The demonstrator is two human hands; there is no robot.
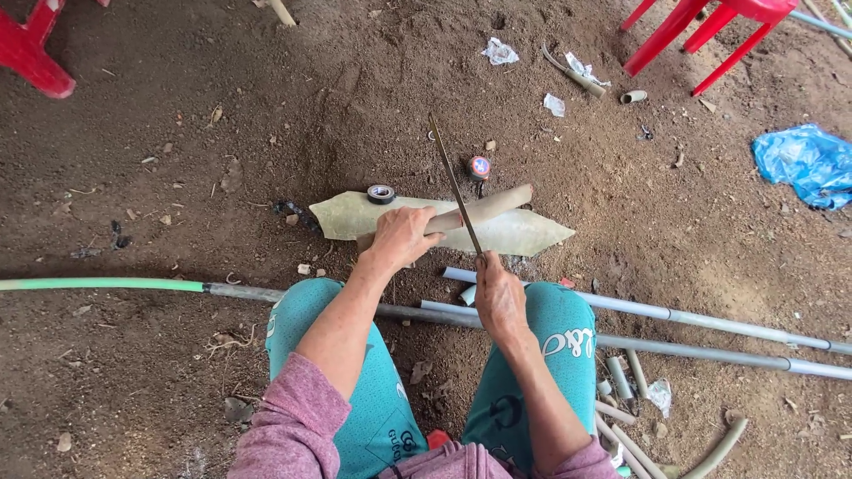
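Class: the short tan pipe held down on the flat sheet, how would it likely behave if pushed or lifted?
The tan pipe is round, so would probably roll once the left hand lets go. It looks straight and rigid, likely stiff. Hollow-looking, so probably light.

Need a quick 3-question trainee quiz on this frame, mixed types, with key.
1. True or false: the left hand grips the beige pipe piece.
2. What does the right hand hold? A) hacksaw blade B) hammer C) pliers
3. Which small ring-shaped item sits on the flat board, near its top edge?

Key:
1. True
2. A, the thin blade crosses the pipe.
3. The black tape roll.
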